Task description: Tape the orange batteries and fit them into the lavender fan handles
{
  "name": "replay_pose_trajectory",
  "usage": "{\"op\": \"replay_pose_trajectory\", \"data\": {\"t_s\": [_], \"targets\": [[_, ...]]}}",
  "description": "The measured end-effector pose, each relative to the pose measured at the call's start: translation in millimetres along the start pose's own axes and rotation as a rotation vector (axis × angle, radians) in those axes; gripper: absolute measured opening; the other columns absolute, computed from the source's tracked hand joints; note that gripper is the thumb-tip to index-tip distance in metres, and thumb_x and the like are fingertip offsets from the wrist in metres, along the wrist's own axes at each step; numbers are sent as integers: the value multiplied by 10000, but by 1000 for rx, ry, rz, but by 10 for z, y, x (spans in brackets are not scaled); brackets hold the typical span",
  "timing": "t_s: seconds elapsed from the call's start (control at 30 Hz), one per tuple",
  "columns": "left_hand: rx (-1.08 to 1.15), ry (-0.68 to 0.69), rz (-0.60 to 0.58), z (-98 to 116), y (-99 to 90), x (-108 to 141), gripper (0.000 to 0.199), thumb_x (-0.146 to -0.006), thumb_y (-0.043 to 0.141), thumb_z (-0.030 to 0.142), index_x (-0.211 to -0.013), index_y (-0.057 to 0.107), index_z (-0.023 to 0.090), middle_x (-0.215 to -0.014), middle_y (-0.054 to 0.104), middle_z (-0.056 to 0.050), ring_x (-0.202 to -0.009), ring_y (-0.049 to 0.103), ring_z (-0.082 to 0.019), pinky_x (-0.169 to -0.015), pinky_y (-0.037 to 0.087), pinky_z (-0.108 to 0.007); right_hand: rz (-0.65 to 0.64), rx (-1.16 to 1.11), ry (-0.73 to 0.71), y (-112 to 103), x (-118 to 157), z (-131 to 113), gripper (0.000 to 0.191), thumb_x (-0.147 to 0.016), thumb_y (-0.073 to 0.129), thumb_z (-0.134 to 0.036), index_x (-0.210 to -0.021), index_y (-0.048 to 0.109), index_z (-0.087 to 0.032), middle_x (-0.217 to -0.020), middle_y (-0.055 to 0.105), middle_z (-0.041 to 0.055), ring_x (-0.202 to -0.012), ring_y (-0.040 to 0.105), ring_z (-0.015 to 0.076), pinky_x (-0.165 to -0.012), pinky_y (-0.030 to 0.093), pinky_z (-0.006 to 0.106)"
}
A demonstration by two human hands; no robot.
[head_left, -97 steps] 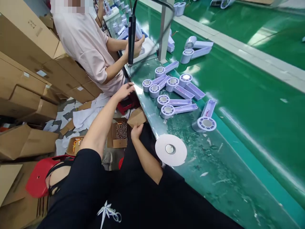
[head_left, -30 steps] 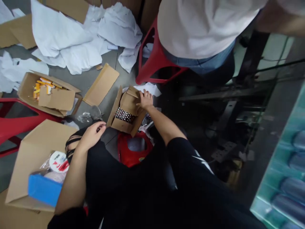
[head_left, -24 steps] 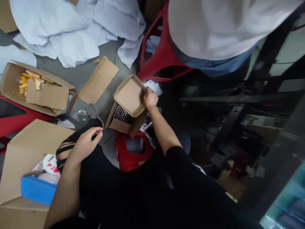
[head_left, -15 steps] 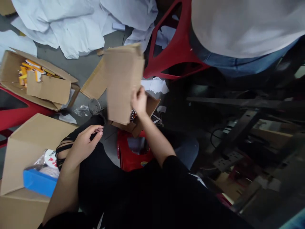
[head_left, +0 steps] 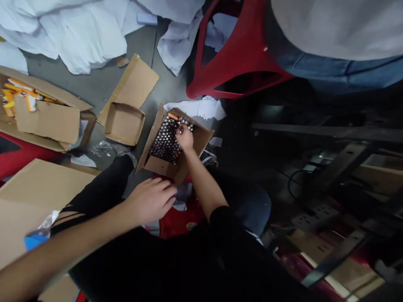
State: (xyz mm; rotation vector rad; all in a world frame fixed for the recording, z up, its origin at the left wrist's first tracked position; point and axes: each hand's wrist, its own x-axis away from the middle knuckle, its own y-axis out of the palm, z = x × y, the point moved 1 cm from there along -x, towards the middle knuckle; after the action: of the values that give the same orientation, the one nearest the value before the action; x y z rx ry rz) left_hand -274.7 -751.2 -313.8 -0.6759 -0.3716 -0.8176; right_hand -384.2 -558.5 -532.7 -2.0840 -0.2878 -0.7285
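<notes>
An open cardboard box [head_left: 162,166] stands on a red stool [head_left: 181,222], packed with many small cylindrical pieces [head_left: 165,136] whose shiny ends face up. My right hand [head_left: 185,137] reaches into this box, its fingers closed on the pieces near the back right; what they pinch is too small to make out. Nearer to me, my left hand [head_left: 153,200] hovers just in front of the box with loosely bent fingers and nothing visible in it. A small shallow cardboard tray [head_left: 124,125] lies on the floor left of the box, against a flat cardboard piece [head_left: 135,82].
At the left is a box [head_left: 47,121] of orange and white items. A larger carton [head_left: 47,184] with a blue item [head_left: 35,241] sits below it. White cloth [head_left: 82,33] lies behind. A seated person [head_left: 340,46], a red chair [head_left: 233,54] and a metal frame [head_left: 330,167] are at the right.
The cardboard piece my right hand held has left it, and a shallow tray now lies on the floor. My right hand has gone into the box; my left hand has moved right toward it.
</notes>
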Motion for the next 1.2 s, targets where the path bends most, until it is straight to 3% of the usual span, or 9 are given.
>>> {"op": "replay_pose_trajectory", "data": {"t_s": [0.07,0.13,0.23,0.33,0.5,0.63,0.73,0.97,1.2], "targets": [[-133,79,-209,-54,179,-697,286,-1006,582,406,-1062,842,300,-1117,824,-115,-1127,750,-346,-1020,587,-495,-74,172,-20,-5,-389,274,527,-1103,387,-275,-1571,561,-104,-1574,653,184,-1446,620,272,-1235,468,400],[-178,-79,-450,-317,354,-1522,140,-873,728,310,-887,850,245,-985,836,-139,-1043,775,-353,-970,599,-453,-138,286,-140,113,-785,376,607,-1077,519,-299,-1640,483,-75,-1696,527,206,-1566,494,293,-1324,347,407],[-169,-203,-435,-948,537,-2639,126,-807,752,244,-869,853,201,-866,825,-148,-916,784,-340,-881,607,-409,-218,363,-227,410,-1268,366,778,-1074,607,-430,-1701,371,-34,-1743,434,257,-1612,422,332,-1354,272,441],[-130,-258,-277,-1615,713,-3234,336,-932,593,244,-1144,842,168,-1093,837,-176,-1024,779,-340,-936,605,-422,-213,425,-187,685,-1546,393,879,-1046,617,-621,-1693,400,-66,-1719,437,291,-1584,427,420,-1321,285,572],[-79,-202,23,-2274,1107,-3260,509,-994,457,182,-1454,649,81,-1556,599,-246,-1474,542,-376,-1260,435,-535,-150,461,-197,841,-1713,574,813,-1084,402,-684,-1694,390,-145,-1711,440,283,-1505,478,515,-1226,315,739],[32,-155,366,-2381,1351,-3202,676,-932,564,168,-1593,470,64,-1735,372,-245,-1621,352,-394,-1343,339,-566,-116,441,-199,834,-1818,584,733,-1089,384,-564,-1693,361,-149,-1624,546,269,-1362,616,499,-1184,367,780],[115,-270,469,-2345,1483,-3303,808,-947,555,173,-1699,272,86,-1796,283,-244,-1676,282,-370,-1361,321,-558,-144,438,-197,813,-1815,548,712,-1085,379,-493,-1710,345,-153,-1619,539,270,-1289,672,470,-1124,484,733],[165,-526,415,-2335,1437,-3686,787,-1008,637,352,-1665,357,22,-1610,505,-351,-1548,487,-470,-1281,404,-598,-291,551,-231,632,-1657,577,717,-1100,388,-508,-1746,329,-201,-1766,356,248,-1243,703,461,-1054,583,655],[35,-239,308,-2365,1513,-3246,902,-959,724,336,-1723,308,98,-1805,287,-256,-1688,254,-437,-1376,268,-612,-275,508,-243,786,-1802,780,817,-1097,356,-692,-1747,309,-198,-1758,359,255,-1295,663,459,-1101,553,648]]}}
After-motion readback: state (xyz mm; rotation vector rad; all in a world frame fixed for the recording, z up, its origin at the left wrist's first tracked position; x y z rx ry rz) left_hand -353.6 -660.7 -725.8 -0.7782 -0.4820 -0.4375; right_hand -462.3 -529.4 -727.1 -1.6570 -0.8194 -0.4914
